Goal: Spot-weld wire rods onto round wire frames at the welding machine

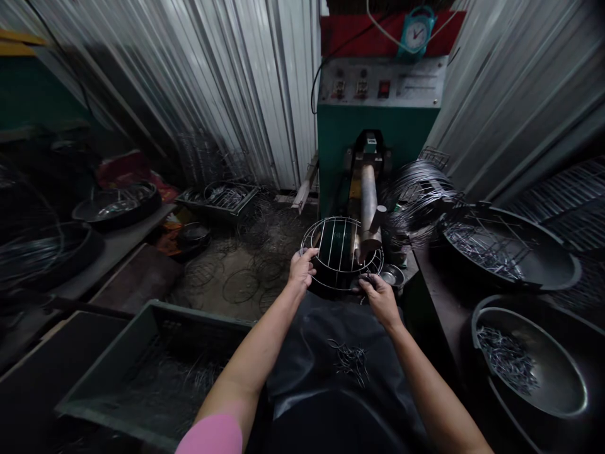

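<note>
The left hand pinches the left rim of a round wire rack, thumb laid along the edge. The right hand has its fingers closed at the rack's near right edge; whether it also holds a small piece is too dark to tell. The rack, a ring crossed by thin bars, sits tilted between both hands, its right side just under a thick metal cylinder that juts from a green machine. A small metal bowl is just beside the right hand.

Below the hands, a black apron covers the lap, with a small heap of bent wires on it. To the right, a large dark pan and a nearer pan hold short metal pieces. To the left stand a plastic crate and, beyond it, wire rings on the floor. Corrugated metal walls rise behind.
</note>
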{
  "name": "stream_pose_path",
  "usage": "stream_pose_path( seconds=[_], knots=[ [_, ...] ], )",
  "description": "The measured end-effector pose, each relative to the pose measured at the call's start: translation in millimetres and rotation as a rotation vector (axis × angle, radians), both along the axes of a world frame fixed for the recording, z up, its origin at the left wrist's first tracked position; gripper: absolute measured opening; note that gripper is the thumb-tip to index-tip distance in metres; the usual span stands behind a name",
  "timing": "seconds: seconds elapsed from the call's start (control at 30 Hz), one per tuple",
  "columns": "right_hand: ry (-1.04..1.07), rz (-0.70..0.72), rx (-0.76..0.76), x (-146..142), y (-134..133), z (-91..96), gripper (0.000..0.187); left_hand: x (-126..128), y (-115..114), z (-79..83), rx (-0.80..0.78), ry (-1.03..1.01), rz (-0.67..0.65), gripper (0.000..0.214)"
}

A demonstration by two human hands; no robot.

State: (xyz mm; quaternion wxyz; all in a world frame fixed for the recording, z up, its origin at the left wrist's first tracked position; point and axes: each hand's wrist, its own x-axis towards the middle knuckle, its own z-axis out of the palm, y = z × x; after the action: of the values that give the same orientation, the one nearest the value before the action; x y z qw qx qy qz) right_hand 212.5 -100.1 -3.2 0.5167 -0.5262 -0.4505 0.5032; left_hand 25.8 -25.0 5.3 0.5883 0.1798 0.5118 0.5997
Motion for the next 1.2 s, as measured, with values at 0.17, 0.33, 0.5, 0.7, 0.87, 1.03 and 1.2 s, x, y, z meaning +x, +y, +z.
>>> stream_pose_path(
  seconds=[0.17, 0.33, 0.5, 0.7, 0.87, 1.03, 1.2],
  knots=[
    [-0.027, -0.001, 0.032, 2, 5, -2.2, 0.038, 0, 3, 0.6, -0.007, -0.017, -0.006, 0.045],
    [-0.030, 0.000, 0.041, 4, 11, -0.1, 0.041, 3, 4, 1.8, -0.009, -0.020, -0.016, 0.042],
    [-0.047, 0.001, 0.054, 7, 15, 2.4, 0.041, 4, 9, -1.5, -0.008, -0.012, -0.002, 0.041],
    [-0.077, 0.008, 0.070, 5, 19, 1.6, 0.039, 5, 9, -4.2, -0.058, -0.023, 0.023, 0.040],
    [0.016, -0.147, 0.039, 17, 8, -6.6, 0.039, 7, 7, -3.9, -0.065, -0.018, 0.049, 0.038],
    [0.012, -0.240, -0.120, 66, -30, -49.1, 0.037, 8, 7, -4.3, -0.085, -0.035, 0.073, 0.039],
    [-0.198, -0.180, -0.329, 93, -76, -89.8, 0.035, 10, 4, -3.2, -0.100, -0.041, 0.096, 0.038]
  ],
)
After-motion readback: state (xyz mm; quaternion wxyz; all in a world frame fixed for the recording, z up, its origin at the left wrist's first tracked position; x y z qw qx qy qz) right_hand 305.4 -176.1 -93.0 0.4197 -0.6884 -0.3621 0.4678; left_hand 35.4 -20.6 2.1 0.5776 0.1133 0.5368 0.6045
